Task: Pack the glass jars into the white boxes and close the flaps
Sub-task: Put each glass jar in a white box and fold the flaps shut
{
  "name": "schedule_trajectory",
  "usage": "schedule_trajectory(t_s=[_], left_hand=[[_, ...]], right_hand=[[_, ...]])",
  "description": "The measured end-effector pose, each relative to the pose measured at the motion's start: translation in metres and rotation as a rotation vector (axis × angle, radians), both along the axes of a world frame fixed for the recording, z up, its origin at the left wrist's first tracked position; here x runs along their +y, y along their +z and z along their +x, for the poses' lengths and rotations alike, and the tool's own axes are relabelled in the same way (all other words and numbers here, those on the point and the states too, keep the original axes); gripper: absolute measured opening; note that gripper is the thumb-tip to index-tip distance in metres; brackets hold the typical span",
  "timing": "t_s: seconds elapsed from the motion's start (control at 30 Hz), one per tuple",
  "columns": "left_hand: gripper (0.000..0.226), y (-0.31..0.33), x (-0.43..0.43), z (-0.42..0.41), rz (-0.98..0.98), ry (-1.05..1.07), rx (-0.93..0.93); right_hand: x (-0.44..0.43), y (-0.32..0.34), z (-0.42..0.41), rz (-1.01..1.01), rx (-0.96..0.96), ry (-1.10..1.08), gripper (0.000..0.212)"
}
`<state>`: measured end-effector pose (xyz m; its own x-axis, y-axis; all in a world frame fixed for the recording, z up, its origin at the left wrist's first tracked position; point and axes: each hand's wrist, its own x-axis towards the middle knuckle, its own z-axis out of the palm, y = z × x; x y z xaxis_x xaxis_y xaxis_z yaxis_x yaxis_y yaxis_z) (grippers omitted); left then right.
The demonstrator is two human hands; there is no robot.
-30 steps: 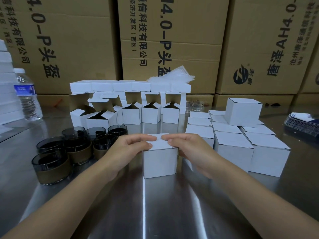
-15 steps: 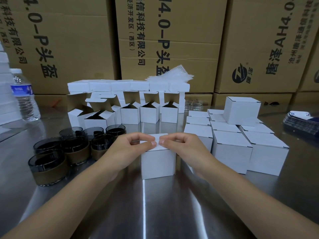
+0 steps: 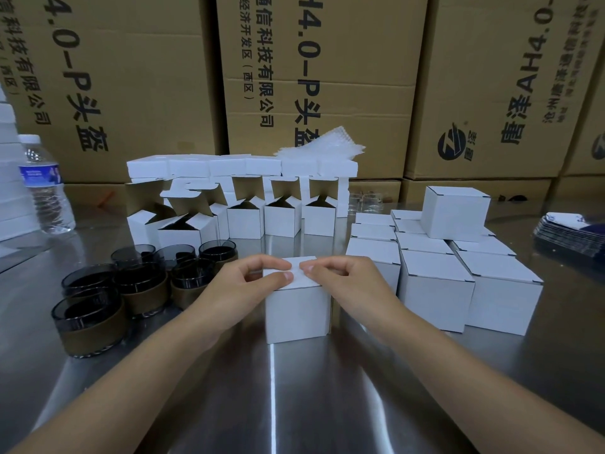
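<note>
A small white box [image 3: 296, 314] stands on the steel table in front of me, its lid folded down. My left hand [image 3: 240, 285] curls over the box's top left, thumb and fingertips pressed on the lid. On the top right my right hand [image 3: 343, 283] does the same, and the fingertips of both hands nearly meet over the lid. Several dark glass jars [image 3: 91, 314] with brown bands stand in a cluster at the left. Behind them, a row of white boxes with raised flaps [image 3: 281, 217] stands in line. Closed white boxes [image 3: 435, 286] are grouped at the right.
Large brown cartons [image 3: 314, 77] wall off the back of the table. A water bottle [image 3: 42, 185] stands at the far left beside stacked white boxes. A stack of dark cards [image 3: 573, 232] lies at the far right. Clear bubble wrap [image 3: 327, 147] tops the rear box stack.
My fingers have drawn closer together over the lid and pressed it down. The box has stayed in place.
</note>
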<state>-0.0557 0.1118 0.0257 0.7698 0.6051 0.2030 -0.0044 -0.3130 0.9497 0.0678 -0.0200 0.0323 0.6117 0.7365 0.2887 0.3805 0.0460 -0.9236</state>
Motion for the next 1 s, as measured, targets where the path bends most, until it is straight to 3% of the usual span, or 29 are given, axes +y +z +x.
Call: schedule_trajectory(t_s=[0.13,0.23,0.3,0.5,0.63,0.77,0.87,1.0], left_hand=[[0.026,0.0,0.0,0.0,-0.069,-0.005,-0.001],[0.028,0.001,0.0,-0.001,-0.051,-0.016,0.0],[0.025,0.001,0.0,-0.001,-0.061,-0.012,0.0],[0.022,0.002,0.001,-0.001,-0.28,0.037,-0.052],[0.02,0.001,0.005,-0.002,-0.297,0.121,-0.087],[0.021,0.002,0.005,-0.002,-0.312,0.163,-0.115],[0.036,0.004,0.005,-0.003,-0.343,0.206,-0.147],[0.04,0.009,0.007,-0.003,-0.432,0.285,-0.302]], right_hand=[[-0.003,-0.001,-0.005,-0.068,-0.341,-0.108,0.019],[-0.008,-0.003,-0.014,-0.169,-0.699,-0.162,0.049],[-0.009,-0.002,-0.021,-0.219,-0.795,-0.195,0.063],[-0.002,-0.008,-0.042,-0.357,-0.962,-0.369,0.082],[0.002,-0.01,-0.048,-0.39,-1.039,-0.445,0.085],[0.009,-0.013,-0.052,-0.34,-1.0,-0.412,0.072],[0.009,-0.011,-0.051,-0.254,-0.974,-0.347,0.063],[0.004,0.004,-0.045,-0.12,-0.961,-0.321,0.056]])
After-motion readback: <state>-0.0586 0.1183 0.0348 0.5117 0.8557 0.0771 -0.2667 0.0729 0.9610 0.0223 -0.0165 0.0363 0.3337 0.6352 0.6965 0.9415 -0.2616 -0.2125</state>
